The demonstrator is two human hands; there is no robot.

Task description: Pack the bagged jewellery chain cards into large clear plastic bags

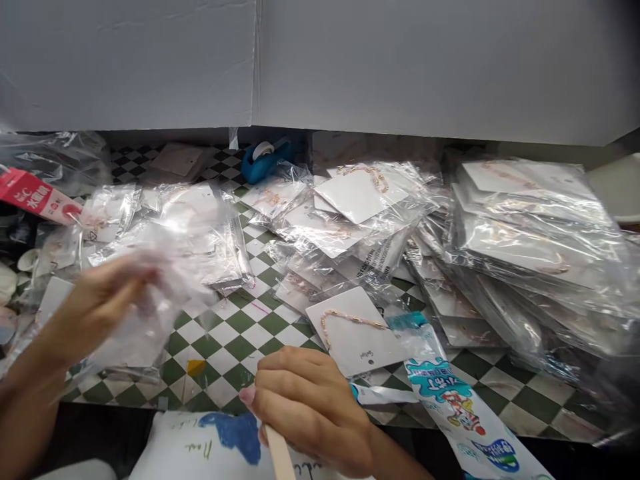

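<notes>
My left hand (117,290), smeared by motion, is raised at the left with its fingers pinched on a crumpled clear plastic bag (165,293). My right hand (313,397) is closed round a flat wooden stick (279,453) near the table's front edge; the stick points down toward me. Just beyond my right hand lies a white card (353,340) with a pink and gold chain bracelet (350,319) on it. A torn blue and white wrapper (447,393) lies to the right of that hand.
Bagged jewellery cards (345,220) lie in the middle, with a taller stack of bagged cards (530,233) at the right. A blue tape dispenser (260,160) stands behind. At the left is a pink carton (40,197). A grey board (320,67) rises over the checkered tabletop (225,333).
</notes>
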